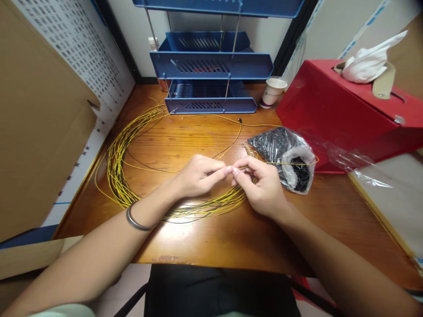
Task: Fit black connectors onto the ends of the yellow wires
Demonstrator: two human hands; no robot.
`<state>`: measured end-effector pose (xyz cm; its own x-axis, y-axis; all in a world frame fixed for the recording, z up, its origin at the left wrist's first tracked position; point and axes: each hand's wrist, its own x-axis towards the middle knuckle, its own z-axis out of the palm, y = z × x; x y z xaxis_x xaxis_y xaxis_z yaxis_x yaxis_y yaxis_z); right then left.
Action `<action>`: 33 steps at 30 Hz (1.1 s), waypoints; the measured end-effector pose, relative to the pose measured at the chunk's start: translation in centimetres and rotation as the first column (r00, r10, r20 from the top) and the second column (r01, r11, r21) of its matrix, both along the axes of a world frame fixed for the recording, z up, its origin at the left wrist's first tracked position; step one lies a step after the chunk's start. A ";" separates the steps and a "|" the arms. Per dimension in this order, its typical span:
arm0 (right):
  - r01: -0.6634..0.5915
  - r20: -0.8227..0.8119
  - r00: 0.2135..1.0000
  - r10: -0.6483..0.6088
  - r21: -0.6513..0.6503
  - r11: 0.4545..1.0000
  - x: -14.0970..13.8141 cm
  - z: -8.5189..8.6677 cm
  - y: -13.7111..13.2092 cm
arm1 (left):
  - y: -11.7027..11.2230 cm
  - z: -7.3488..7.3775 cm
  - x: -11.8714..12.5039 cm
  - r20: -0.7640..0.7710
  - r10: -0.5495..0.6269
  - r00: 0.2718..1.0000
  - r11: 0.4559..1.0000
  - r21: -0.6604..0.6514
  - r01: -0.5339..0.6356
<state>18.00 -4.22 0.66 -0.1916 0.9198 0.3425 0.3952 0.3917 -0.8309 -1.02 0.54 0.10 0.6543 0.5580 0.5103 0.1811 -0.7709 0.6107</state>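
Note:
Above the wooden table, my left hand [204, 175] and my right hand [261, 182] meet fingertip to fingertip, both pinching a thin yellow wire [284, 163]. From my right hand the wire runs out to the right across a clear plastic bag [292, 140] of small black pieces, then bends back. Whatever lies between the fingertips is too small to make out. A large loose coil of yellow and black wires [115, 171] curves round the left and passes beneath my hands. Several wire ends with small metal tips [246, 147] stick up just behind my right hand.
A blue tiered tray rack [211, 65] stands at the back, with a paper cup [272, 91] beside it. To the right is a red box [317, 110] with white tissue [366, 61] on top. Cardboard [42, 114] closes off the left. One wire with a black connector [240, 121] lies behind my hands.

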 end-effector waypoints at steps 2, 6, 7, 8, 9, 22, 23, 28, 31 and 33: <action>-0.001 -0.002 1.000 0.001 0.000 1.000 0.0 0.0 0.0 | 0.1 -0.1 0.1 0.026 -0.006 1.000 1.000 0.027 0.005; 0.000 -0.001 1.000 0.000 0.002 1.000 0.0 0.0 0.0 | 0.3 -0.3 0.2 0.031 -0.013 0.999 0.998 0.059 0.012; 0.004 -0.002 1.000 -0.004 0.003 1.000 0.0 0.0 0.0 | 0.3 -0.4 0.2 0.027 -0.012 1.000 0.998 0.065 0.010; 0.010 -0.005 1.000 -0.010 0.002 1.000 0.0 0.1 0.0 | 0.4 -0.4 0.2 0.019 -0.007 1.000 0.998 0.067 0.006; 0.018 -0.008 1.000 -0.018 0.000 1.000 0.0 0.1 -0.1 | 0.4 -0.5 0.1 0.008 -0.002 1.000 0.998 0.069 0.002; 0.057 -0.016 0.998 -0.057 -0.016 0.998 -0.1 0.1 0.0 | -0.4 0.2 0.1 0.089 0.116 0.989 0.993 0.009 -0.117; 0.057 -0.014 0.998 -0.057 -0.017 0.998 -0.1 0.1 0.0 | -0.4 0.2 0.1 0.089 0.113 0.990 0.993 0.011 -0.114; 0.061 -0.011 0.998 -0.061 -0.021 0.998 0.0 0.1 0.1 | -0.2 0.2 0.1 0.038 0.111 0.993 0.994 0.019 -0.112; 0.060 -0.014 0.998 -0.060 -0.019 0.998 -0.1 0.1 0.0 | -0.2 0.2 0.2 0.000 0.113 0.994 0.992 0.049 -0.113; 0.057 -0.015 0.998 -0.057 -0.018 0.998 -0.1 0.1 0.0 | -0.1 0.1 0.2 -0.004 0.115 0.993 0.992 0.058 -0.114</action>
<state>17.92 -4.22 0.78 -0.1334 0.9351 0.3283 0.4033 0.3539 -0.8439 -0.79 0.44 0.15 0.5915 0.5993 0.5395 0.2744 -0.7787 0.5642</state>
